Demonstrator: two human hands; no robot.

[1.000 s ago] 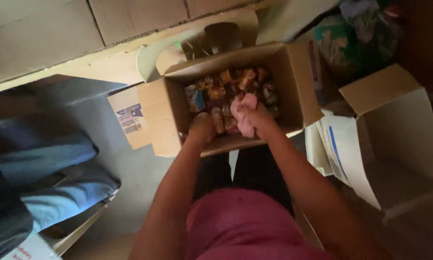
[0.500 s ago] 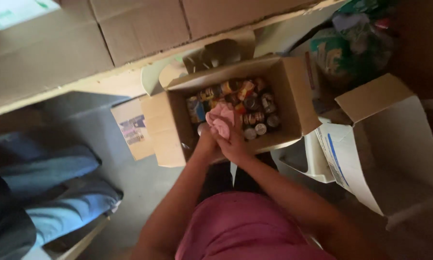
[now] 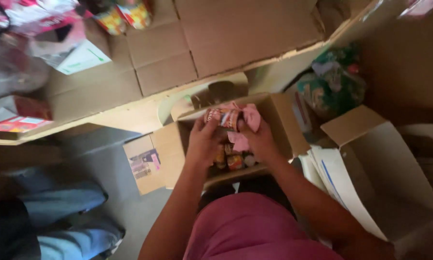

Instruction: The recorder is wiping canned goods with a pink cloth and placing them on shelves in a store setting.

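Here the left hand point(image 3: 203, 140) is closed around one can point(image 3: 221, 118), and the right hand point(image 3: 258, 137) presses a pink cloth point(image 3: 245, 126) against it, above the open cardboard box point(image 3: 284, 130). Inside the box stand more small cans point(image 3: 232, 161); about three show. One empty open box point(image 3: 370, 163) stands just beside.

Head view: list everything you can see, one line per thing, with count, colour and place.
Can: one, orange-red label, held over the box.
Cloth: one, pink, against the can.
Open cardboard box: one, brown, centre, more cans inside.
Second open box: one, brown and white, right.
Flattened cardboard: brown, covering the table top.
Bag: one, green, upper right.
Packages: several, red and white, left.
Another person's legs: blue jeans, lower left.
Left hand: grips the can.
Right hand: holds the cloth on the can.
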